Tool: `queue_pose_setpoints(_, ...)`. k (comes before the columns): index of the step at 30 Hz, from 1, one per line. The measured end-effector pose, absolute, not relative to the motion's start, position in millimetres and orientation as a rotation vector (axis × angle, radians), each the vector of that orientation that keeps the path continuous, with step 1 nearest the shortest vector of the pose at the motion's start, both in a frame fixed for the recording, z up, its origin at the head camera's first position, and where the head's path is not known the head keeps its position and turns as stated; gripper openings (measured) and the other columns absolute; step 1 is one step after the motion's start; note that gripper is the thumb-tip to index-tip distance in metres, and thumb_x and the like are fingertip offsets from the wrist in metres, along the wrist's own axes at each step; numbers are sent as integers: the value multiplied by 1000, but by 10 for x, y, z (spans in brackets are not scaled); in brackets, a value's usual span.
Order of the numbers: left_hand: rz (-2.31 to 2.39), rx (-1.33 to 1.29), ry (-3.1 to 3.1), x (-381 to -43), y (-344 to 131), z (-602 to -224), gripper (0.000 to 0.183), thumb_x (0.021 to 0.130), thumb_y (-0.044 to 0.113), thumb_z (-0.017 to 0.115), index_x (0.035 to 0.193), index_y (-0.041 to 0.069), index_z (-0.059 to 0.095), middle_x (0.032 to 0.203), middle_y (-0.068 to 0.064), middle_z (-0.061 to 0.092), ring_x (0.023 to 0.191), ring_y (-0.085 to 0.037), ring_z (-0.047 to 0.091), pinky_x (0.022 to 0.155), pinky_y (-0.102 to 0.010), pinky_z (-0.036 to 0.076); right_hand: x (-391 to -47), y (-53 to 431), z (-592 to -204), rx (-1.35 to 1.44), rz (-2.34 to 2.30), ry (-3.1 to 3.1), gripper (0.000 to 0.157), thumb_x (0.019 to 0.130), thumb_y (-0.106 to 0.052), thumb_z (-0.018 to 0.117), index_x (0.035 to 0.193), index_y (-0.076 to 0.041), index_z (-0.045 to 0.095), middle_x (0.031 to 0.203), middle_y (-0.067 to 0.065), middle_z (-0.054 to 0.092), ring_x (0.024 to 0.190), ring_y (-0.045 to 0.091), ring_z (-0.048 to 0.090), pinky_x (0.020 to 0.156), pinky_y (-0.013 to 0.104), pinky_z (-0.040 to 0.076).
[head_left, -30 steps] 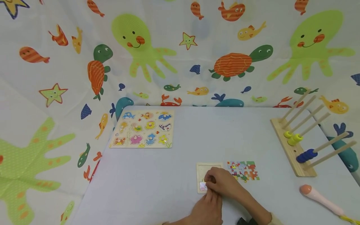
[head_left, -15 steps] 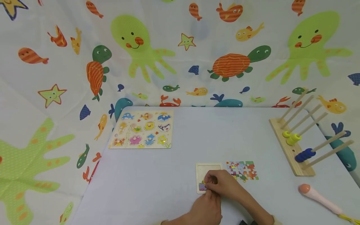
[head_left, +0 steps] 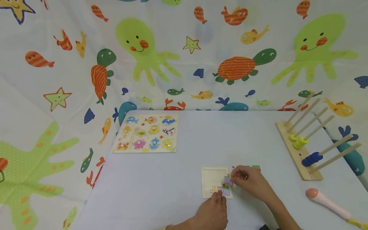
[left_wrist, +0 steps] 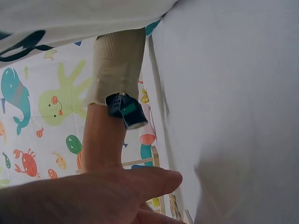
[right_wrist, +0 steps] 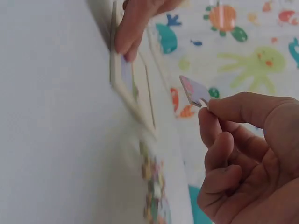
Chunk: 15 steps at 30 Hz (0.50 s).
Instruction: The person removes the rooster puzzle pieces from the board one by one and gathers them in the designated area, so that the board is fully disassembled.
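Observation:
My right hand (head_left: 253,182) pinches a purple jigsaw piece (head_left: 227,180) between thumb and index finger, above the right side of a small wooden puzzle tray (head_left: 202,182). In the right wrist view the jigsaw piece (right_wrist: 192,91) is tilted and apart from the tray (right_wrist: 126,100). My left hand (head_left: 212,210) rests its fingertips on jigsaw pieces (head_left: 226,191) along the tray's near edge; its fingers look extended. The left wrist view shows the left hand (left_wrist: 107,193) from behind, hiding the tray. Loose jigsaw pieces (head_left: 256,167) beside the tray are mostly behind my right hand.
A sea-animal knob puzzle board (head_left: 149,148) lies at the back left. At the right stands a wooden peg rack (head_left: 293,150) with yellow and blue beads. A pink-handled stick with an orange tip (head_left: 327,203) lies nearer. Printed fabric (head_left: 172,48) hangs behind the table.
My right hand has moved right and slightly away from the tray's lower left, carrying a purple jigsaw piece. That corner now shows bare wood. My left hand has barely moved.

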<state>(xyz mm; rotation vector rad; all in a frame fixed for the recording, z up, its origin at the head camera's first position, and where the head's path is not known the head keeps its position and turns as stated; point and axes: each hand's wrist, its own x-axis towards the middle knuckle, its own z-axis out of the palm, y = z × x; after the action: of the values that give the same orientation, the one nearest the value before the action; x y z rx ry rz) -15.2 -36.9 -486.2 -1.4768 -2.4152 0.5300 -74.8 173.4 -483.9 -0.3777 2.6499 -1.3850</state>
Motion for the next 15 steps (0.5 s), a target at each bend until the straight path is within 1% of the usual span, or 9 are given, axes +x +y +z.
queue_pose_setpoints(5,514,-1479,-2456,-142,-371,-4853,52,90,49,54,108,4,74,105,-7,69,102,-16,64,82,-23,41,-598,1971,-4859,-226,-1323,2640,11,83,-21,79,89,-16,71,75,-8,62,67,9,54,57,26,45)
queue_pose_setpoints(8,494,-1478,-2468,-147,-372,-4854,51,91,47,55,109,3,73,107,-7,69,102,-15,64,81,-23,42,-544,2023,-4913,-189,-1298,2620,14,83,-21,79,90,-12,71,76,-7,62,68,8,53,59,25,46)
queue_pose_setpoints(10,485,-1474,-2483,-151,-373,-4854,51,91,47,55,108,3,73,106,-8,68,102,-15,63,78,-22,41,-531,2025,-4950,-141,-1276,2617,14,82,-19,80,90,-10,72,77,-6,63,69,8,54,61,25,46)
queue_pose_setpoints(15,496,-1477,-2504,-159,-373,-4848,49,92,46,55,107,4,73,107,-7,68,103,-15,62,79,-22,41,-535,2004,-5024,-48,-1196,2682,12,79,-14,81,87,-13,72,78,-8,64,71,9,56,64,25,48)
